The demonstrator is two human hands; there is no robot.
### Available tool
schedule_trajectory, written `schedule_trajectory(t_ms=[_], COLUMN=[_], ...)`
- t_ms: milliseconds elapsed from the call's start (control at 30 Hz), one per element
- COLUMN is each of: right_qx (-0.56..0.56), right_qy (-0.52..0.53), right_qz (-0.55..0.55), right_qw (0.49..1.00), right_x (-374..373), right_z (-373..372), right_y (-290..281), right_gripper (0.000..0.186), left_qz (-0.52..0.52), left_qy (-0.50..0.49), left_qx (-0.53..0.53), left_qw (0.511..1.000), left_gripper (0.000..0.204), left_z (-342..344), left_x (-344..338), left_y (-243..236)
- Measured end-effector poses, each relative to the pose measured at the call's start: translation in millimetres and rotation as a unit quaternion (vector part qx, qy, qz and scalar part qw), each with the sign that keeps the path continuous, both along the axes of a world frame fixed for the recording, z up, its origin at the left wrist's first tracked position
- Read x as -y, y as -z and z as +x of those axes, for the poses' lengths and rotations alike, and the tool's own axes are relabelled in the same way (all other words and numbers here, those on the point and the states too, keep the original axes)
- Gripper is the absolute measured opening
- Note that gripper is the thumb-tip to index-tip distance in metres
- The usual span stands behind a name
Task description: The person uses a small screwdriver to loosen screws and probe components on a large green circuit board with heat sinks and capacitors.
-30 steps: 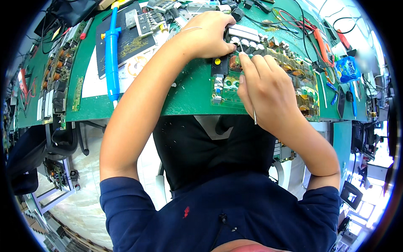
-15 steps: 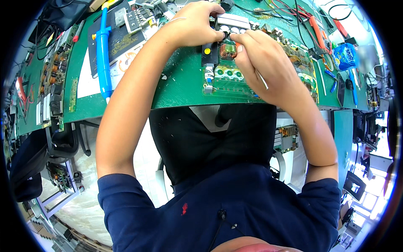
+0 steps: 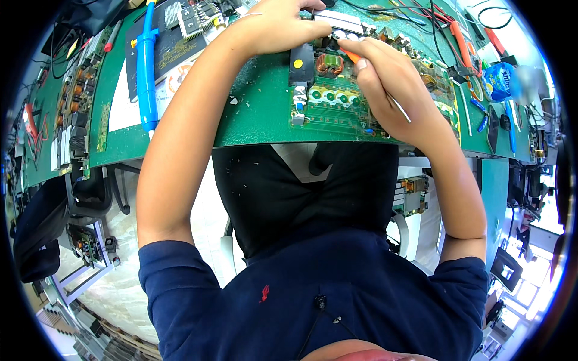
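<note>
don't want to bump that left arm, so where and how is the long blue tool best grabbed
Probably around the thick barrel of the long blue tool, coming from its left and closing across it. It lies pointing away from the person, a straight cylinder, with the left forearm slanting past on its right. I'd avoid the narrow pale tip at the near end.

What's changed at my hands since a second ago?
Your right hand has moved rightward over the green circuit board, and its slim metal tool with an orange section slants more, near end swung right. The round copper-and-green coil, partly covered before, shows whole. Your left hand stays beside the pale rectangular block; the tool stays held.
</note>
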State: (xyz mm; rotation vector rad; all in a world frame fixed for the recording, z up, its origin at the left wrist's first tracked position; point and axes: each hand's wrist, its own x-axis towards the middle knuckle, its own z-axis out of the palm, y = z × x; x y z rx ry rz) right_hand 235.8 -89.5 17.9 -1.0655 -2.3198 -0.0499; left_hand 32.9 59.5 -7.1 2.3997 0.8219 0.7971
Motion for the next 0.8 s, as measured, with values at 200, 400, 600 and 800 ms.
schedule_trajectory(t_ms=[200,400,600,800], right_qx=[-0.01,-0.016,-0.001,0.09], right_qy=[0.028,0.027,0.015,0.042], right_qz=[-0.06,-0.069,0.027,0.058], right_qw=[0.998,0.997,1.0,0.993], right_x=[2.4,-0.2,3.3,3.0], right_z=[9.6,9.0,-3.5,-14.6], right_y=[4.6,0.8,7.2,1.2], right_gripper=[0.033,0.031,0.035,0.026], left_qz=[0.009,-0.006,-0.011,0.003], left_qy=[0.001,0.001,-0.01,-0.009], left_qx=[0.01,-0.001,-0.009,0.001], left_qw=[1.0,1.0,1.0,1.0], left_gripper=[0.041,0.037,0.037,0.038], left_z=[1.9,2.3,3.2,3.2], left_x=[-0.6,-0.5,1.4,0.8], left_y=[5.5,2.2,0.4,2.3])
